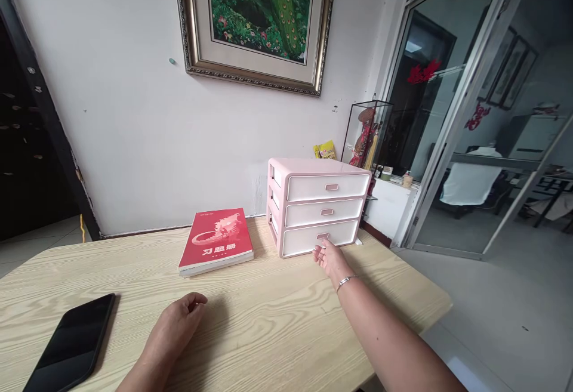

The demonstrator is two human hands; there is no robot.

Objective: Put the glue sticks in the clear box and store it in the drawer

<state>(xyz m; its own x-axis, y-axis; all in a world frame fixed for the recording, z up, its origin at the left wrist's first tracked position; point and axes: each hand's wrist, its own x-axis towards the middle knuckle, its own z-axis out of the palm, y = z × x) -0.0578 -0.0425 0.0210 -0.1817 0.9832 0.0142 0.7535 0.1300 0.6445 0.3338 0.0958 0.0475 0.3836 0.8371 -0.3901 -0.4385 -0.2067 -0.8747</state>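
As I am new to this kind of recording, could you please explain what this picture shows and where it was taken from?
There is no machine: these are a person's bare left hand and right hand, seen by a camera worn on the head, looking forward and down. On the wood-grained table lie a black phone and a red-covered book; a pink-and-white drawer unit stands right of the book. The right hand is at the handle of the bottom drawer; whether it grips is hard to tell. The left hand, loosely curled, holds nothing that I can see.
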